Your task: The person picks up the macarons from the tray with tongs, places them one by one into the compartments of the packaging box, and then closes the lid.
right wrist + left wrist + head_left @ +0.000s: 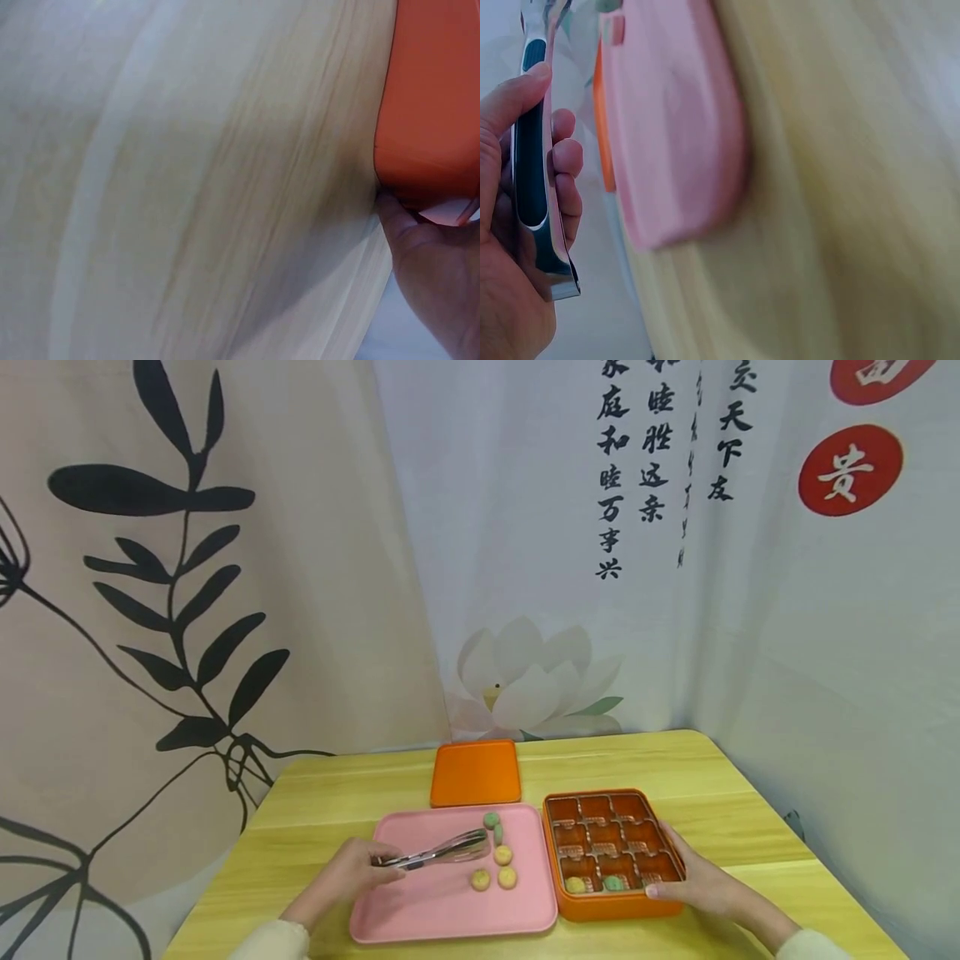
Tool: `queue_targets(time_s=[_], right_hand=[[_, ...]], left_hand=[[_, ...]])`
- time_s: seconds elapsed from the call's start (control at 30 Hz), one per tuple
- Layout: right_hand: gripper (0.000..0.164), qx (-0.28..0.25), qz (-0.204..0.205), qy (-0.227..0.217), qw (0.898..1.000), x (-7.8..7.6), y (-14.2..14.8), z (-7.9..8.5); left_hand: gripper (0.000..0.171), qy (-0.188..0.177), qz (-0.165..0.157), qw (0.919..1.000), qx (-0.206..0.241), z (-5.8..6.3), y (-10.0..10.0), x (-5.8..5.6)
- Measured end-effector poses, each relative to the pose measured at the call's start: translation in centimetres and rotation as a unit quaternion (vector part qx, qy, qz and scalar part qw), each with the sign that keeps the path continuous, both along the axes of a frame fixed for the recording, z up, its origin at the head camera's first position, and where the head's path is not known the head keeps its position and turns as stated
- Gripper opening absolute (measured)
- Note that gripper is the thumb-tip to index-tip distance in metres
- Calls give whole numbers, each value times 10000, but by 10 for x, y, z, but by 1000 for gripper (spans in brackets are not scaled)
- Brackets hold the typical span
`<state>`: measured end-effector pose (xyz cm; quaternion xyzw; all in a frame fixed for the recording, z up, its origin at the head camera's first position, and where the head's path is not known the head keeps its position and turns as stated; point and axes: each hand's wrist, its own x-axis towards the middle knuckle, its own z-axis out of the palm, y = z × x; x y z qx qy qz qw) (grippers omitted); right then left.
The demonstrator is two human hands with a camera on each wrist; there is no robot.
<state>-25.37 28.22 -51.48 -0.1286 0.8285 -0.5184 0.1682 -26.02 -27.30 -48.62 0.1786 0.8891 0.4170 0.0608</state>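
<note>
My left hand [358, 870] grips a pair of metal tongs [444, 850] with dark grips, thumb on one side and fingers on the other. The tongs reach over a pink tray [442, 918], their tips beside a green pastry [498, 834] that stands on edge. Another green pastry [491, 819] lies just behind it. Nearer me on the tray are three round yellow pastries [503, 855]. My right hand [701, 878] holds the near right corner of an orange box [600, 907], thumb at the front. In its front row sit a yellow pastry [575, 885] and a green pastry [613, 883].
The box's clear insert [603, 837] splits it into several square compartments. An orange lid [476, 773] lies flat behind the tray. All stand on a wood-grain table [615, 762], with a printed curtain [525, 568] hanging behind it.
</note>
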Motion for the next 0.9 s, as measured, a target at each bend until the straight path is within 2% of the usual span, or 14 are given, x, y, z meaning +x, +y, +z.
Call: queue_targets(time_s=[0.1,0.23,0.37,0.53,0.9], right_hand=[[113,143,-80,25,9999,1,0,1],[111,34,-11,-24,10000,1,0,4],[110,-44,72,-28,10000,1,1,6],[110,-35,65,-38,10000,2,2,4],[113,81,-89,-49,9999,3,0,4]], left_hand=[[12,63,-125,9999,25,5,13,-7],[7,265,-344,9990,78,8,32,-17],[4,334,-387,9986,129,8,53,-26],[4,169,-322,9992,179,8,80,-30],[6,47,-412,9981,459,16,140,-39]])
